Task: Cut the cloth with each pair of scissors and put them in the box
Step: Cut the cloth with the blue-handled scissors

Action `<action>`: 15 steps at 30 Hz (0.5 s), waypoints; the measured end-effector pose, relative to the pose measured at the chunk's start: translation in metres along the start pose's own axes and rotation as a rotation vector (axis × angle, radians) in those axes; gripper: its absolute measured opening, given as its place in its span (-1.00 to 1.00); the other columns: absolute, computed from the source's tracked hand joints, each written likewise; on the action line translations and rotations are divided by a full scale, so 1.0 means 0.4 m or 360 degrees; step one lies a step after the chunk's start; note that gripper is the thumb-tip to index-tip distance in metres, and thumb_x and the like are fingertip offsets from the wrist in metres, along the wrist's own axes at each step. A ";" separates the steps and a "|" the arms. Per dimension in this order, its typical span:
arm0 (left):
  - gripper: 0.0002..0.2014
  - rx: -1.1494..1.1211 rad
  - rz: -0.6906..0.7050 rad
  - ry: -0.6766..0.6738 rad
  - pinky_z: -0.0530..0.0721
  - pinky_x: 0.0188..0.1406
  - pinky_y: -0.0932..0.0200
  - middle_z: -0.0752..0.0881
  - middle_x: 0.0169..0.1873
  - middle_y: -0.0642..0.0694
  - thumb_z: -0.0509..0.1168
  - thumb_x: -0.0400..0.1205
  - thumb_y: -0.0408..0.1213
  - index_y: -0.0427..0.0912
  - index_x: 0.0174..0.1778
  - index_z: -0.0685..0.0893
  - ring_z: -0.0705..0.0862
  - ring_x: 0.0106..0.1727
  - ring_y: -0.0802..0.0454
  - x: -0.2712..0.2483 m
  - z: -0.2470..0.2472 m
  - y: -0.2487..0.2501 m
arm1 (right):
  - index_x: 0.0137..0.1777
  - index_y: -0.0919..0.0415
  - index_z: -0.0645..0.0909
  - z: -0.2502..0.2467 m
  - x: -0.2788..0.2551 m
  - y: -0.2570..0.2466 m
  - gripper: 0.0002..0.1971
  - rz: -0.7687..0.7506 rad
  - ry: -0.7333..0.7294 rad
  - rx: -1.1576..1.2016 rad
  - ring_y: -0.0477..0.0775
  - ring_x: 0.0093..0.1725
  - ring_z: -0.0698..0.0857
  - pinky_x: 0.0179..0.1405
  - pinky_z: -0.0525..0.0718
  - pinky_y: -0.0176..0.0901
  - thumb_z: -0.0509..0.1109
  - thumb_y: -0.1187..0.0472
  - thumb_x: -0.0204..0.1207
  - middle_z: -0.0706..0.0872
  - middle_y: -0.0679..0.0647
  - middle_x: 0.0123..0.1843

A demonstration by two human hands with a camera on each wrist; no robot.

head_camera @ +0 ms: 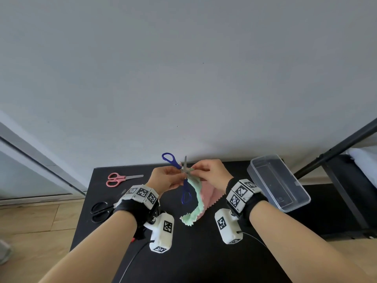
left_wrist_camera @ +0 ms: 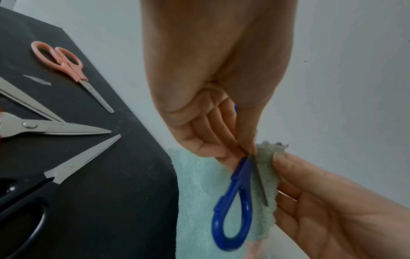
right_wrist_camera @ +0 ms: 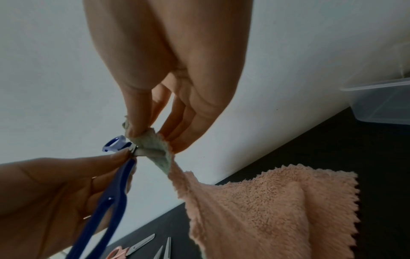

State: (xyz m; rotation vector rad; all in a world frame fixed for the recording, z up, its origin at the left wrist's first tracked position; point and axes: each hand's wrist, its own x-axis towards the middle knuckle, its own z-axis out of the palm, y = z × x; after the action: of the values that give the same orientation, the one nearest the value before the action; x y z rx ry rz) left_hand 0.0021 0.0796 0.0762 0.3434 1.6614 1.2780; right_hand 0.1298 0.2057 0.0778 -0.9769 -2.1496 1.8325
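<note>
At the grip point above the black table, the left hand pinches the blue scissors near the pivot, thumb and fingers closed on the metal just where the handles begin. The scissors stand open: one blue handle loop hangs below the hand, the other loop rises up and away from it, and one blade points upward. Directly to the right of this grip, the right hand pinches the upper edge of the cloth between thumb and fingertips, the cloth touching the blade. In the right wrist view the blade lies within a fold of the cloth's green face, just beside the right fingertips.

Below the grip, the cloth hangs down as a green strip with a pink reverse; its lower end rests on the table, and the pink part spreads flat with a zigzag edge.

Left of the grip and apart from it, three further pairs lie on the table: black-handled scissors nearest the person, a pair with open metal blades whose handles are out of view, and pink scissors farther back.

Right of the grip, well apart, the clear plastic box stands on the table's far right corner. No scissors are visible inside it.

Beyond the table is a plain pale wall.
</note>
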 end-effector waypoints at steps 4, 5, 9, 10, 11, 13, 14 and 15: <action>-0.79 0.0007 -0.0008 0.0007 0.71 -0.11 0.22 0.76 -0.31 -0.15 0.50 0.48 -0.39 -0.34 -0.02 0.70 0.73 -0.40 0.15 -0.003 -0.005 -0.004 | -0.17 0.14 0.79 0.015 0.002 -0.008 -0.88 0.0076 -0.0062 0.0071 0.01 -0.07 0.77 0.10 0.71 -0.11 0.44 0.18 0.54 0.83 0.15 -0.12; -0.79 0.0003 -0.0011 0.0006 0.71 -0.06 0.19 0.76 -0.30 -0.14 0.50 0.48 -0.38 -0.33 -0.01 0.70 0.74 -0.38 0.14 -0.004 -0.007 -0.006 | -0.18 0.16 0.79 0.015 0.002 -0.007 -0.87 0.0085 -0.0048 0.0083 -0.03 -0.09 0.77 0.07 0.73 -0.15 0.43 0.19 0.54 0.83 0.12 -0.14; -0.76 -0.0040 -0.0013 -0.0028 0.70 -0.06 0.21 0.79 -0.24 -0.14 0.49 0.49 -0.38 -0.33 0.05 0.71 0.76 -0.34 0.13 -0.002 -0.008 -0.010 | -0.09 0.17 0.75 0.018 0.005 -0.001 -0.89 0.0067 -0.0035 -0.0040 -0.14 -0.14 0.75 -0.21 0.61 -0.44 0.57 0.25 0.40 0.80 0.05 -0.14; -0.76 -0.0047 -0.0011 -0.0028 0.70 -0.04 0.20 0.79 -0.23 -0.16 0.48 0.50 -0.39 -0.33 0.06 0.70 0.76 -0.34 0.13 0.000 -0.007 -0.010 | -0.04 0.20 0.75 0.019 0.006 -0.001 -0.84 0.0076 -0.0047 -0.0054 -0.15 -0.12 0.75 -0.20 0.60 -0.47 0.58 0.25 0.39 0.80 0.05 -0.12; -0.77 -0.0049 -0.0006 -0.0022 0.71 -0.01 0.18 0.78 -0.22 -0.17 0.47 0.51 -0.40 -0.33 0.05 0.70 0.76 -0.35 0.13 0.001 -0.005 -0.009 | 0.00 0.22 0.76 0.019 0.007 0.000 -0.81 0.0078 -0.0061 -0.0066 -0.16 -0.11 0.75 -0.18 0.61 -0.49 0.58 0.25 0.39 0.80 0.02 -0.12; -0.82 -0.0045 0.0010 -0.0009 0.71 0.01 0.15 0.77 -0.22 -0.17 0.47 0.51 -0.39 -0.30 0.00 0.71 0.75 -0.36 0.14 0.001 0.000 -0.006 | 0.04 0.26 0.77 0.018 0.007 -0.003 -0.79 0.0074 -0.0082 -0.0069 -0.20 -0.13 0.75 -0.14 0.62 -0.49 0.56 0.27 0.41 0.80 -0.03 -0.16; -0.86 -0.0045 0.0017 -0.0006 0.72 0.01 0.15 0.77 -0.23 -0.17 0.47 0.51 -0.39 -0.27 -0.04 0.70 0.75 -0.36 0.14 0.001 0.003 -0.004 | 0.04 0.27 0.77 0.016 0.007 -0.004 -0.79 0.0080 -0.0079 -0.0060 -0.20 -0.13 0.75 -0.12 0.63 -0.48 0.55 0.28 0.41 0.80 -0.05 -0.17; -0.89 -0.0049 0.0021 -0.0004 0.72 0.01 0.14 0.78 -0.22 -0.18 0.47 0.52 -0.38 -0.25 -0.08 0.70 0.75 -0.35 0.13 0.000 0.006 -0.002 | 0.03 0.26 0.78 0.015 0.007 -0.004 -0.81 0.0079 -0.0076 -0.0061 -0.20 -0.13 0.75 -0.10 0.63 -0.46 0.55 0.28 0.42 0.80 -0.06 -0.18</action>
State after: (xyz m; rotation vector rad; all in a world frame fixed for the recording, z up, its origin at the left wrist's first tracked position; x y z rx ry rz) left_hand 0.0043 0.0808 0.0755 0.3379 1.6380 1.3114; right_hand 0.1239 0.2023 0.0771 -1.0134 -2.2156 1.8614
